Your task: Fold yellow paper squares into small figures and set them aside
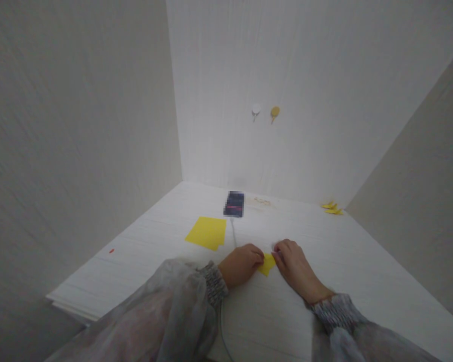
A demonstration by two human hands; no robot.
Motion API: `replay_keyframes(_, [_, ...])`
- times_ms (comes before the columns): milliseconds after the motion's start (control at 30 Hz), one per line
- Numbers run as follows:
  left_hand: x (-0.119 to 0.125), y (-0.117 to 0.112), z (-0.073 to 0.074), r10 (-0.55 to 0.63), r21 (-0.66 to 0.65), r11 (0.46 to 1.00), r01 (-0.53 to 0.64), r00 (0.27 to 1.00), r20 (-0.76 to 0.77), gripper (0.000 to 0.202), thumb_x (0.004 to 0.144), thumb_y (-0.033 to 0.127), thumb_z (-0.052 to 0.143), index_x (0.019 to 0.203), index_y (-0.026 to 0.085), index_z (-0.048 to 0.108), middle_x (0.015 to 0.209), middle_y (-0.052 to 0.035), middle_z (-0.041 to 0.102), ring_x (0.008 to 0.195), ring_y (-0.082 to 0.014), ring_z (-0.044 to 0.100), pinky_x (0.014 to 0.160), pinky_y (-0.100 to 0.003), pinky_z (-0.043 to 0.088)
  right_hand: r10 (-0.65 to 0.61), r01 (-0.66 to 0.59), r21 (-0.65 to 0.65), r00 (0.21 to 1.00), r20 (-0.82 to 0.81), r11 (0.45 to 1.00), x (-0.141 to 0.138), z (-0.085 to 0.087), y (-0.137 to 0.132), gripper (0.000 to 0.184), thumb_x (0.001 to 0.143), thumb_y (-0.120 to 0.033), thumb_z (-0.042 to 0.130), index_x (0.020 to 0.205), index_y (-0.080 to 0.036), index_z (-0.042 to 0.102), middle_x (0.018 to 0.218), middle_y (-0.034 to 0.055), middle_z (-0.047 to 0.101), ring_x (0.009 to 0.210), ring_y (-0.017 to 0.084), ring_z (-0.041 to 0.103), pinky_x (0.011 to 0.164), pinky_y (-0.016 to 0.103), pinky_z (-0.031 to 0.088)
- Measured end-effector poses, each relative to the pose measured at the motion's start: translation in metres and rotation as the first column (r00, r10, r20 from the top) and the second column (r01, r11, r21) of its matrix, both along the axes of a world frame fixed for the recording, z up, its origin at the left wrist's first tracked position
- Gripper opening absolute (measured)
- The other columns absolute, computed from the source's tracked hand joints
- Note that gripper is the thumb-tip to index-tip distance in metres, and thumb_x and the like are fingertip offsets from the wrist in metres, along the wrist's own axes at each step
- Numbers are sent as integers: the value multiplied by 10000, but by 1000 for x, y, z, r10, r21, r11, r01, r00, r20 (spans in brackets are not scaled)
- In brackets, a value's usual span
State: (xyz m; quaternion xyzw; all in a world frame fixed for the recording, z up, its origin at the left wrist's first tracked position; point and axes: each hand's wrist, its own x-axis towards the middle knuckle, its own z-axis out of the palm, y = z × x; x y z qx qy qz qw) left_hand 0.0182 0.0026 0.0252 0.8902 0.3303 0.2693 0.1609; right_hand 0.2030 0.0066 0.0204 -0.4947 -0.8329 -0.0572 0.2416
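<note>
A small piece of yellow paper (267, 265), its outline angular as if folded, lies between my two hands near the middle of the table. My left hand (241, 265) pinches its left side with thumb and fingertips. From the other side, my right hand (294, 264) has its curled fingertips closed on the paper's right edge. Parts of the paper are hidden behind the fingers. Left of my hands, several larger yellow sheets (207, 233) lie flat, seemingly stacked.
A phone (234, 204) with a blurred screen lies near the back wall, its white cable (233, 231) running toward me under my left arm. Small folded yellow papers (332, 208) sit in the back right corner. Two hooks (275, 111) hang on the wall. A red scrap (111, 251) lies left.
</note>
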Motion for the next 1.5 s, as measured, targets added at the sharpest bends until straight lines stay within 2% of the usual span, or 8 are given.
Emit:
replay_keyframes(133, [-2, -4, 2, -55, 57, 996, 62, 991, -123, 274, 802, 124, 360, 951, 146, 589, 964, -58, 605, 903, -140, 535, 827, -263, 408, 211, -210, -21, 973, 90, 977, -9, 6, -12, 211, 794, -151, 408, 886, -171, 597, 892, 91, 589, 855, 203, 521, 761, 353, 427])
replay_keyframes(267, [-4, -7, 5, -87, 138, 983, 118, 974, -210, 262, 797, 149, 372, 969, 160, 569, 979, -65, 605, 931, -154, 541, 826, -279, 407, 285, -281, -67, 957, 57, 957, -8, 6, -21, 279, 812, -194, 403, 1040, -183, 564, 1005, 96, 601, 917, 207, 545, 814, 371, 452])
replay_keyframes(367, [-5, -10, 6, -86, 211, 967, 142, 963, -255, 264, 807, 197, 369, 1005, 158, 539, 1024, -88, 590, 958, -170, 536, 849, -325, 388, 333, -321, -143, 940, 71, 936, 2, 5, -26, 407, 805, -264, 442, 1203, -180, 433, 1198, 106, 492, 1082, 229, 458, 907, 403, 395])
replay_keyframes(500, [-6, -12, 4, -61, 228, 965, 134, 952, -301, 291, 809, 250, 376, 1061, 165, 493, 1083, -97, 562, 980, -181, 529, 855, -358, 376, 407, -355, -259, 894, 187, 898, 13, 9, -30, 516, 815, -309, 430, 1295, -200, 277, 1336, 87, 302, 1212, 228, 290, 999, 447, 254])
replay_keyframes(700, [-9, -11, 2, -64, 215, 966, 143, 939, -338, 316, 828, 236, 323, 1107, 173, 456, 1119, -78, 547, 1034, -161, 497, 885, -359, 348, 397, -315, -312, 883, 249, 896, 18, 16, -28, 461, 853, -313, 353, 1297, -239, 256, 1322, 70, 323, 1217, 211, 278, 1011, 495, 163])
replay_keyframes(1033, [-21, -11, 1, -55, 217, 965, 145, 925, -375, 312, 834, 232, 323, 1110, 199, 462, 1143, -48, 535, 1056, -138, 485, 939, -354, 291, 411, -352, -317, 901, 139, 880, 36, 17, -24, 400, 863, -267, 341, 1262, -273, 326, 1287, 28, 386, 1186, 191, 339, 1016, 462, 196])
replay_keyframes(1167, [-25, -9, 1, -53, 250, 955, 160, 921, -387, 295, 834, 233, 328, 1088, 195, 472, 1111, -34, 559, 1036, -125, 499, 959, -359, 263, 396, -323, -323, 898, 193, 890, 44, 12, -18, 404, 870, -294, 317, 1273, -266, 301, 1297, 18, 369, 1189, 180, 335, 1012, 471, 206])
replay_keyframes(1500, [-24, -7, -1, -30, 341, 921, 186, 909, -416, 223, 838, 187, 313, 999, 173, 466, 983, -29, 608, 911, -118, 563, 967, -357, 263, 352, -304, -202, 895, 273, 931, 58, 1, -13, 366, 866, -295, 337, 1226, -255, 388, 1229, 12, 466, 1144, 178, 405, 994, 462, 254])
